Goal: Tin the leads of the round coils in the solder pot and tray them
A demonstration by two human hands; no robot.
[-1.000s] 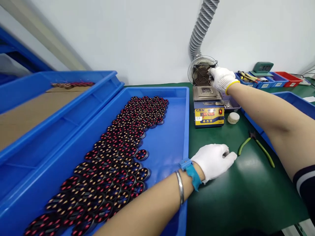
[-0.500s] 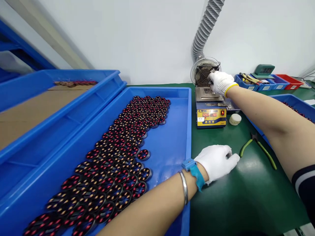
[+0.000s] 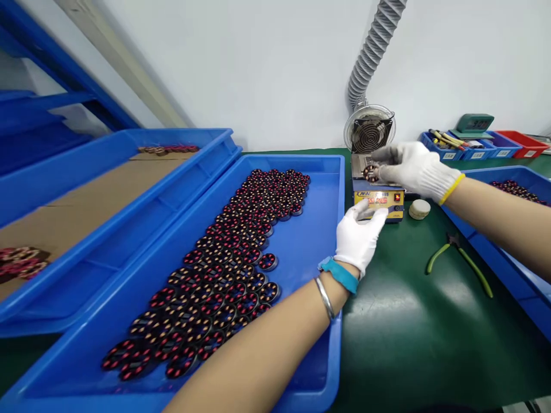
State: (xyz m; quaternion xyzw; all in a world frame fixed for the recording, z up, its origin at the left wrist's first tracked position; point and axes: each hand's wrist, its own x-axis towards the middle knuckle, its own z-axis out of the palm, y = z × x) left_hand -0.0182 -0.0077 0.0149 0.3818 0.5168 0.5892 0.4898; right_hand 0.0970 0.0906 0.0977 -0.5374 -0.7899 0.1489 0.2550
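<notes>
My right hand (image 3: 415,166), in a white knitted glove with a yellow cuff edge, pinches a small round motor stator (image 3: 370,173) with copper windings. It holds this just above the solder pot (image 3: 379,207), a blue and yellow unit with a lit red display. My left hand (image 3: 359,232), also in a white glove, reaches up in front of the pot with thumb and fingers apart and nothing in them. A blue wristband (image 3: 340,275) and a silver bangle circle the left wrist. Many black rings with red and copper windings (image 3: 224,269) fill the blue tray (image 3: 318,229) on the left.
Behind the pot stands a round fume fan (image 3: 370,135) on a grey hose (image 3: 376,49). Green-handled pliers (image 3: 451,241) and a white round tin (image 3: 419,209) lie on the green table (image 3: 396,332). Another blue tray (image 3: 469,223) stands right; small bins (image 3: 477,150) line the back.
My right hand has drawn back from the fan toward me, and the stator in it now shows. My left hand has risen from the table toward the solder pot. The view has shifted slightly left.
</notes>
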